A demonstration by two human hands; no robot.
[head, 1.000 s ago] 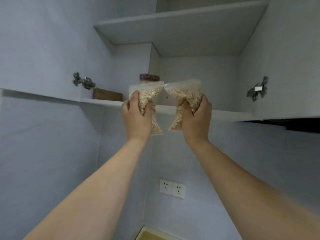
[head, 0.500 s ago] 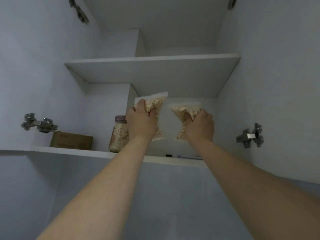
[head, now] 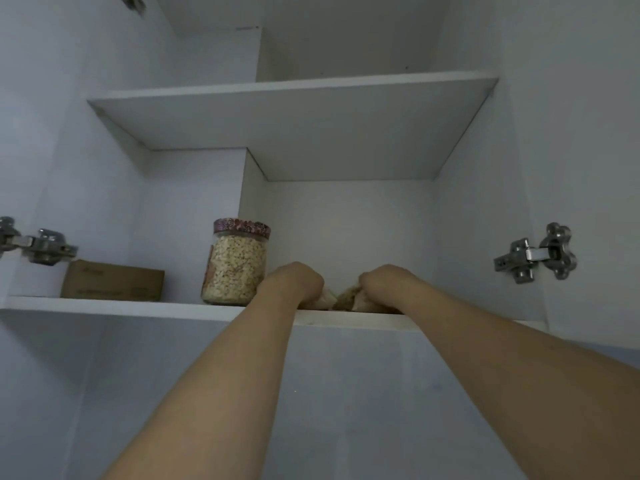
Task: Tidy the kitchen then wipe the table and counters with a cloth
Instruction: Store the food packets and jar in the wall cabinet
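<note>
Two bare arms reach up into an open white wall cupboard, and both hands rest on the lower shelf (head: 145,308) just behind its front edge. The left hand (head: 292,284) has its fingers curled down around one clear bag of oats (head: 327,300), of which only a pale corner shows beside the knuckles. The right hand (head: 384,285) is curled the same way over a second bag of oats (head: 348,297), whose grainy end pokes out toward the first; the two bags nearly touch between the hands, both lying on the shelf near the middle of its front edge. Just to the left of the left hand stands one upright jar (head: 237,263) filled with oats, with a patterned reddish lid. Farther toward the shelf's left end lies one brown cardboard box (head: 112,280). One upper shelf (head: 294,129) spans the cupboard above. Three metal hinges show: one at the left wall (head: 43,247), one at the right wall (head: 535,256), and a blurred one at the top left corner (head: 133,1).
</note>
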